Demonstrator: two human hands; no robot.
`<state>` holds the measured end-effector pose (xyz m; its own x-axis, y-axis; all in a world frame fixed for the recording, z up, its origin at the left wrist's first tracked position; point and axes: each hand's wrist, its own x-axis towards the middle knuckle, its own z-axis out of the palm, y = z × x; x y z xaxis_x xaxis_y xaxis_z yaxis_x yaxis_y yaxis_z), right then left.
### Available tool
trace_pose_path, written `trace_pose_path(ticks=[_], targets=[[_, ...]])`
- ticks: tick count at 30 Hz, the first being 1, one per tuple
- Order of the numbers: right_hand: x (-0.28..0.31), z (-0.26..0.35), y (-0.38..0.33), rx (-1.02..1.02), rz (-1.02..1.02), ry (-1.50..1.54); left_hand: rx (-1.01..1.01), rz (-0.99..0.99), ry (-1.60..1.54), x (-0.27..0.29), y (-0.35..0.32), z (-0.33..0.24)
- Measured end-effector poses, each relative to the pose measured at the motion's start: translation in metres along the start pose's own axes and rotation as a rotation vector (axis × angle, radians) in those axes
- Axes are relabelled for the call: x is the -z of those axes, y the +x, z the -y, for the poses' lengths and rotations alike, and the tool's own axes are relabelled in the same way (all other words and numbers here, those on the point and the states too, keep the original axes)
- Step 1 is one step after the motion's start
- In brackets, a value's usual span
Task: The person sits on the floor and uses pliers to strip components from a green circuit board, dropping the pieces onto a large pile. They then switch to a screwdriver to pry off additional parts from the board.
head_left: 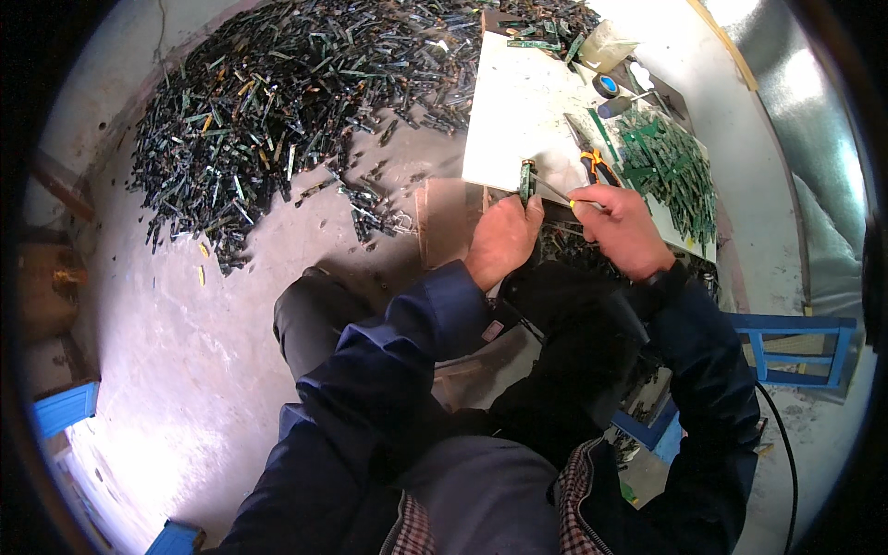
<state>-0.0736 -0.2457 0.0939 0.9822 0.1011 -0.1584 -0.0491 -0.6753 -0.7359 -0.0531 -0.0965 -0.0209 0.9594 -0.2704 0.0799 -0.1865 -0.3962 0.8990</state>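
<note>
My left hand point(504, 239) is closed around a small, narrow green circuit board strip point(527, 178), which stands up at the near edge of a white board point(511, 111). My right hand point(624, 231) grips a thin tool with a metal shaft point(552, 190) and a bit of yellow at the handle; it looks like a screwdriver. The shaft points left, its tip close to the strip; whether they touch I cannot tell. Just beyond my right hand lie pliers with orange and black handles point(597, 166).
Stripped green boards point(668, 171) are heaped on the white board's right side. Behind them are a dark-handled screwdriver point(615, 106), a blue-centred tape roll point(606, 86) and a cloudy container point(608, 48). A large pile of dark strips point(250, 120) covers the floor at left. Blue stools point(800, 324) stand around.
</note>
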Motion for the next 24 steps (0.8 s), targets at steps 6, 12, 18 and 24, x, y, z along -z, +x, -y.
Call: trace_pose_path(ticks=[6, 12, 18, 24], targets=[[-0.026, 0.024, -0.021, 0.321, -0.166, -0.851, 0.133, 0.084, -0.199, 0.008, 0.004, -0.003], [0.009, 0.023, -0.002, -0.522, 0.091, 0.494, 0.108, 0.061, -0.171, 0.007, 0.003, 0.001], [0.009, 0.020, -0.005, -0.469, 0.012, 0.433, 0.174, 0.052, -0.157, 0.006, 0.001, -0.013], [-0.009, 0.005, 0.001, 0.333, -0.157, -0.330, 0.195, 0.049, -0.265, 0.001, 0.002, -0.008]])
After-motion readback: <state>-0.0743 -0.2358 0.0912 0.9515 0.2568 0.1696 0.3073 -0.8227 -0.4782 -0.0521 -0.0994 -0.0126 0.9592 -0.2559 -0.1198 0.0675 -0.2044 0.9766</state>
